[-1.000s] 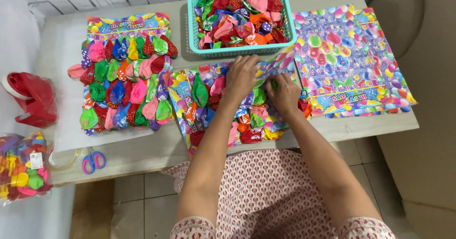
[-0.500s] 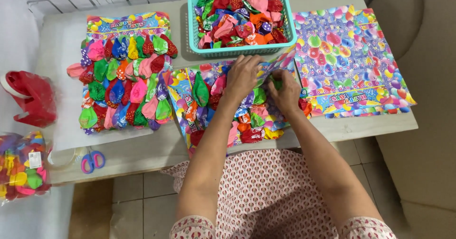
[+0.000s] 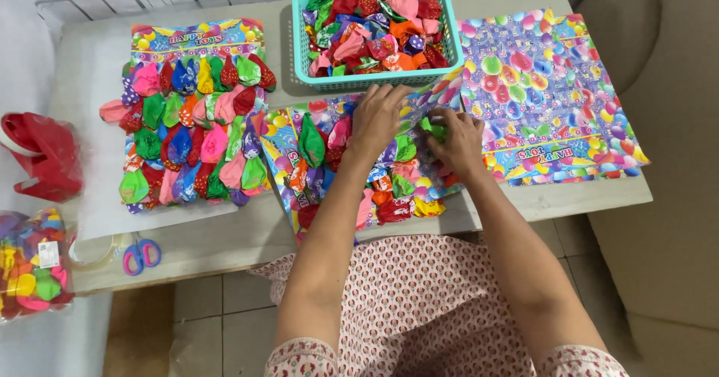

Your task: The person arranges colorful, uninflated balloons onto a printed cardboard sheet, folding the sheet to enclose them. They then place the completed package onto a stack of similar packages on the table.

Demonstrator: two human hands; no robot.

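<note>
We see a bright picture with soft, even light. Only faint shadows lie on the table (image 3: 225,238) under our arms. Colours look strong, nothing glares, and most things look sharp

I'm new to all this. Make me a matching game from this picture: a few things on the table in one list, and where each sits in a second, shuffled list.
Things:
1. teal basket
2. scissors
3. red bag
4. blank printed card

Places:
A. at the far left edge of the table
B. at the back of the table, full of balloons
C. on the right side of the table, no balloons on it
D. on the near left edge of the table

Pairs: 1-B, 2-D, 3-A, 4-C
</note>
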